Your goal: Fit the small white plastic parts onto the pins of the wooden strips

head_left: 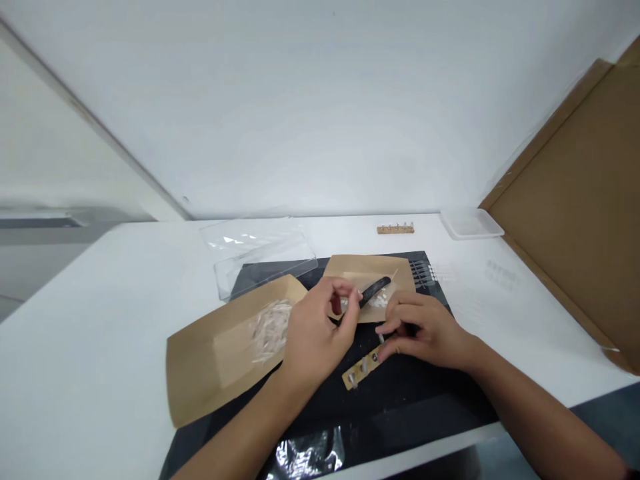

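My left hand (320,320) is closed, thumb and fingertips pinched together over the front edge of a small brown paper tray (367,263). What it pinches is too small to make out. A black stick-like tool (375,289) lies right beside those fingertips, partly hidden by them; whether they touch it I cannot tell. My right hand (425,327) pinches a small clear tube-like piece (381,337) just above a narrow wooden strip (363,368). Several small metal and clear fittings stand on that strip, and the right fingers cover its far end.
A larger brown paper tray (215,360) of thin clear pieces lies left on the black mat (400,393). Clear plastic covers (265,257) lie behind. At the back are another fitted strip (395,229) and a clear shallow tray (471,225). Cardboard (575,200) stands right.
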`<state>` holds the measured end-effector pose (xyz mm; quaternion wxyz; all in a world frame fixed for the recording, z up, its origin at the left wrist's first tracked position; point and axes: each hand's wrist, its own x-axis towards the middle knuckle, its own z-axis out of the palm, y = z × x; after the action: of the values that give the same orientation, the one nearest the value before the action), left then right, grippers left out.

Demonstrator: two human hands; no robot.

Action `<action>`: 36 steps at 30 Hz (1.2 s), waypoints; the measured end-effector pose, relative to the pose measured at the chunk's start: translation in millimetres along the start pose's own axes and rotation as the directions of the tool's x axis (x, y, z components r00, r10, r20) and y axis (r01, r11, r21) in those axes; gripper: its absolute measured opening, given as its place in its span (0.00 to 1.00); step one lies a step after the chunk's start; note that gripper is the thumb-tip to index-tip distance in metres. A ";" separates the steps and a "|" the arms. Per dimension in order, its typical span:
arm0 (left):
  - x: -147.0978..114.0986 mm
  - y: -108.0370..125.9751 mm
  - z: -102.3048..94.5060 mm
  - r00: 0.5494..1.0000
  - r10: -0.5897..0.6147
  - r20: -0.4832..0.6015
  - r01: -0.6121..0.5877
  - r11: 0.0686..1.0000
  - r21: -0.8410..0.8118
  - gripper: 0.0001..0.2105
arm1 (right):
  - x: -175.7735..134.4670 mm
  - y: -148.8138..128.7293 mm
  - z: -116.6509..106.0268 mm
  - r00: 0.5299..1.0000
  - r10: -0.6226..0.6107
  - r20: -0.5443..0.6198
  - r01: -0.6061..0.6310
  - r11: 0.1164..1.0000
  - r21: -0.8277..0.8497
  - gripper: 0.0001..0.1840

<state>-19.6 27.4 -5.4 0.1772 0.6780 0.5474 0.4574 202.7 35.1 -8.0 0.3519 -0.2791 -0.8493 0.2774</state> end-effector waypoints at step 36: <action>-7.3 -3.0 4.4 0.963 0.222 -0.153 -0.190 0.961 0.200 0.05 | -1.5 9.0 10.9 0.975 -0.029 0.219 0.086 0.963 -0.255 0.19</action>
<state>-17.6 23.0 -13.0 0.0166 0.7024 0.5266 0.4786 197.9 37.4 -21.2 0.2266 -0.2668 -0.9192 0.1803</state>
